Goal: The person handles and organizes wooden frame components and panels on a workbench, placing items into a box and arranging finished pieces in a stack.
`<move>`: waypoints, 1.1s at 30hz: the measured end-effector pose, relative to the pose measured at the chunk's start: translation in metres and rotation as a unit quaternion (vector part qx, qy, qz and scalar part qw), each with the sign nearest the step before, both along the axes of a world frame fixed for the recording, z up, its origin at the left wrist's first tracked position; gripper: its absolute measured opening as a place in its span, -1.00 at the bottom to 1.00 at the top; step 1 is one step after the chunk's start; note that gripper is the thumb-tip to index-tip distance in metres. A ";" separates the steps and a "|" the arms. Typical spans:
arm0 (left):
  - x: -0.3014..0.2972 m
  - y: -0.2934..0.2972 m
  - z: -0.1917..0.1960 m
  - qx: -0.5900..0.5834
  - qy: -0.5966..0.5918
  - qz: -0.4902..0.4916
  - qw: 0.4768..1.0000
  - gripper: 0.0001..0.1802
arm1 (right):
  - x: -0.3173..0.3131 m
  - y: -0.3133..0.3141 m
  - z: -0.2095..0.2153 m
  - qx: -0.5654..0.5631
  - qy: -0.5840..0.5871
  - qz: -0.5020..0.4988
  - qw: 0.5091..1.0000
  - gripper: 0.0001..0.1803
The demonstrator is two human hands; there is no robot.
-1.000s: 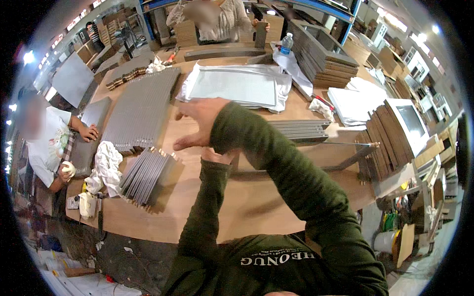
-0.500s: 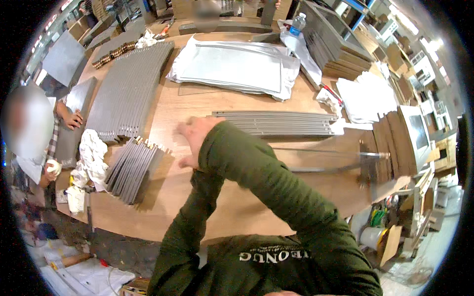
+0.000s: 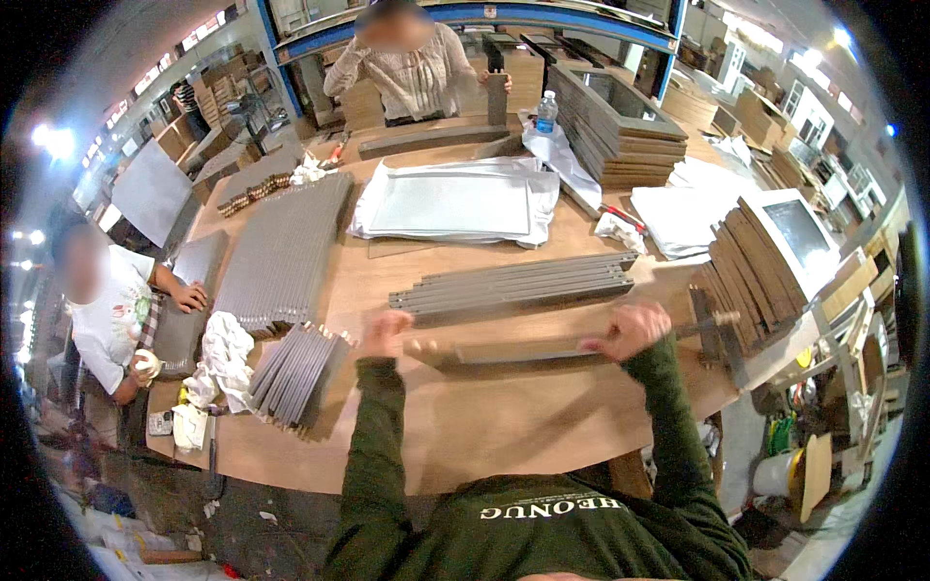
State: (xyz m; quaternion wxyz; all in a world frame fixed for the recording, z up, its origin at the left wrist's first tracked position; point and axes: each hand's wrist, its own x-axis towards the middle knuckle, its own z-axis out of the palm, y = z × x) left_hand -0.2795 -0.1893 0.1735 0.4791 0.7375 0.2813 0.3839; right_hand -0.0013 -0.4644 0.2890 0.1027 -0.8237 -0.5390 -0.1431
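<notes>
A long grey rail (image 3: 523, 354) stretches across the table in front of me, with pale wooden dowels (image 3: 418, 347) near its left end. My right hand (image 3: 635, 329) is closed around its right part, thumb along the top. Just beyond the left end is my left hand (image 3: 386, 334), blurred, its fingers curled; contact with the rail cannot be made out. Behind the rail lies a stack of grey strips (image 3: 513, 288). To the right, a short grey crosspiece (image 3: 705, 324) lies near my right hand.
Grey slats (image 3: 281, 252) and a fanned bundle of strips (image 3: 300, 373) lie left, beside a crumpled white cloth (image 3: 226, 358). White-wrapped panels (image 3: 450, 203), a water bottle (image 3: 547, 111) and stacked frames (image 3: 620, 126) are farther back. One co-worker (image 3: 111, 300) is left, another (image 3: 412, 73) across the table.
My forearms were crossed, with my hands together at the left; now they are apart, the right hand over at the rail's right part. My view has tilted up, showing the co-worker across.
</notes>
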 end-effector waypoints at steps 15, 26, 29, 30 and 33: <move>0.075 -0.020 -0.047 0.372 0.395 -0.051 0.839 -0.44 | -0.009 -0.047 0.005 0.197 -0.007 0.153 0.968 -0.31; 0.023 -0.010 0.049 0.356 0.481 -0.097 0.796 -0.31 | 0.017 -0.036 0.010 0.116 0.052 0.194 0.973 -0.45; 0.011 -0.029 0.135 0.394 0.349 -0.089 0.846 -0.38 | 0.019 -0.036 0.014 0.118 0.040 0.201 0.972 -0.45; 0.007 -0.033 0.153 0.472 0.274 -0.094 0.833 -0.36 | 0.019 -0.036 0.014 0.140 0.043 0.209 0.967 -0.45; 0.035 -0.078 0.204 0.577 0.184 -0.072 0.792 -0.38 | 0.022 -0.034 0.010 0.159 0.059 0.218 0.961 -0.44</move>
